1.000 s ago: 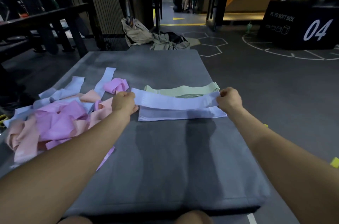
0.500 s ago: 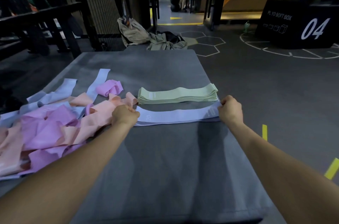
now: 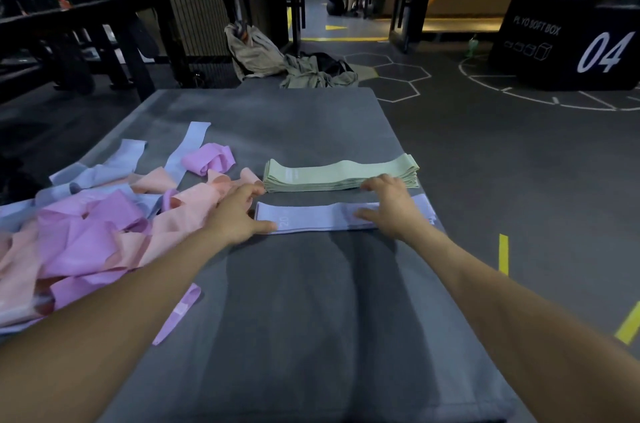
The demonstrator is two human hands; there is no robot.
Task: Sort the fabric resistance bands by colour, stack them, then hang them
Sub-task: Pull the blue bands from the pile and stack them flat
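A lilac-blue band (image 3: 311, 222) is being laid flat on the grey mat (image 3: 311, 318), just in front of the green stack (image 3: 341, 175). It is pressed down at its ends by the left hand (image 3: 239, 215) and right hand (image 3: 391, 206), fingers spread and relaxed. Stacking of this colour seems barely begun; next, another blue band would need picking from the mixed pile (image 3: 86, 225)

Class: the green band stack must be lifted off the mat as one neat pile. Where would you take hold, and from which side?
Probably take the green band stack at its two short ends, one of the hands coming in from each side, thumbs on top and fingers slid beneath. It lies long, flat and layered on the mat, so a single middle grip would likely let it sag.
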